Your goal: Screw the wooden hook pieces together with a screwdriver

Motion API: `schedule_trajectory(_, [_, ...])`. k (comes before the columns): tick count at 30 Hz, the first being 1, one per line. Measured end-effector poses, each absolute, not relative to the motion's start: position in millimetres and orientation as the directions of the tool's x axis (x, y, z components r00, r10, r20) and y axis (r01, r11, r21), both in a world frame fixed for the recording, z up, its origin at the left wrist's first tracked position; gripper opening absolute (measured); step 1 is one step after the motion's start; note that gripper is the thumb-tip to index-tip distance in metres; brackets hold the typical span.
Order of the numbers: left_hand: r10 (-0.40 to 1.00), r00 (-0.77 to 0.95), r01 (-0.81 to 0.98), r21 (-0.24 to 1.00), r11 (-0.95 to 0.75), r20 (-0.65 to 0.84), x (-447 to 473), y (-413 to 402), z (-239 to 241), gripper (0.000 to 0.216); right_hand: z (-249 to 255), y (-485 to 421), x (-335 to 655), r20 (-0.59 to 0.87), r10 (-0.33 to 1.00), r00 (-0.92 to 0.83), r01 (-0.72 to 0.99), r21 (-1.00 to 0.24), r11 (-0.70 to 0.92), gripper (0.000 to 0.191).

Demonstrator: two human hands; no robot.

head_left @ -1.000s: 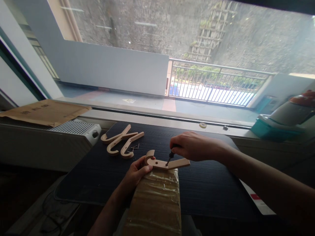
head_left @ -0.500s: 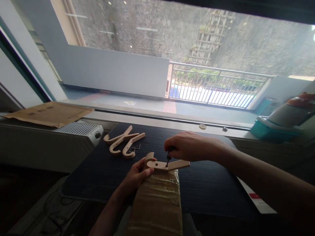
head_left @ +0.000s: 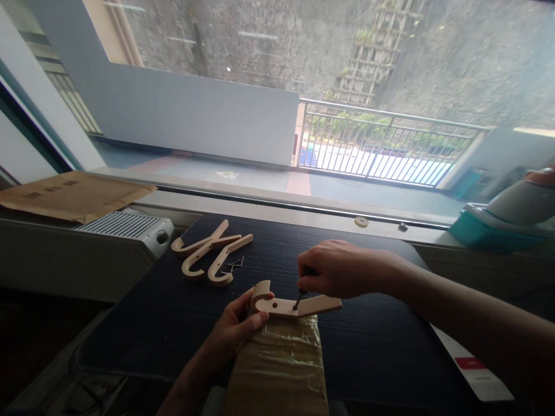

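A pale wooden hook point(head_left: 284, 307) lies on the end of a tape-wrapped cardboard box point(head_left: 277, 364). Around the hook's curled end, the fingers and thumb of my left hand point(head_left: 243, 320) are closed. My right hand point(head_left: 323, 267) grips a screwdriver point(head_left: 299, 299) by its dark handle, mostly hidden in the fist. The shaft slants down to one of the two holes in the hook's flat middle; whether a screw sits under the tip I cannot tell. Farther left on the dark table are three more wooden hooks point(head_left: 225, 260), with several screws point(head_left: 235, 264) beside them.
The dark table point(head_left: 165, 329) stands against a window sill. On the sill are a roll of tape point(head_left: 361, 222), a small metal object point(head_left: 403, 226) and a teal container point(head_left: 485, 231). A brown envelope point(head_left: 82, 196) rests on a white radiator point(head_left: 130, 225) at left.
The whole view has shifted slightly as the head moved, so the hook and hands appear lower. The right hand's pose round the screwdriver has turned a little; the left keeps its hold.
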State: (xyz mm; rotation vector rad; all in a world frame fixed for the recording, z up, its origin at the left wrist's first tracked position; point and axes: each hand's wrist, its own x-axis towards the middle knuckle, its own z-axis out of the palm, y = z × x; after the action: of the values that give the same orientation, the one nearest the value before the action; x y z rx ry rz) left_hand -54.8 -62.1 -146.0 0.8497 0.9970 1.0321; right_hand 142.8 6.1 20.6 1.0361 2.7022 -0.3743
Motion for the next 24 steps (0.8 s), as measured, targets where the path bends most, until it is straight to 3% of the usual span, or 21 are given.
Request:
schedule_trajectory(6, [0.954,0.203,-0.257,0.929,0.268,-0.219,-55.8,-60.5,-144.1,0.048,13.5,9.1,141.5,-0.259,0.709,-0.655,0.747,-0.08,0.661,0.035])
schedule_trajectory(19, [0.946,0.23,-0.278,0.917,0.287,-0.227,-54.4,-62.6,-142.1,0.046,40.1,-13.2,134.6,-0.295,0.502,-0.813,0.544,-0.076,0.836,0.02])
schedule_trajectory(24, [0.956,0.202,-0.255,0.932,0.259,-0.211,-54.5,-61.2,-143.4,0.045,19.8,-2.6,141.2,-0.222,0.623,-0.75,0.654,-0.111,0.748,0.022])
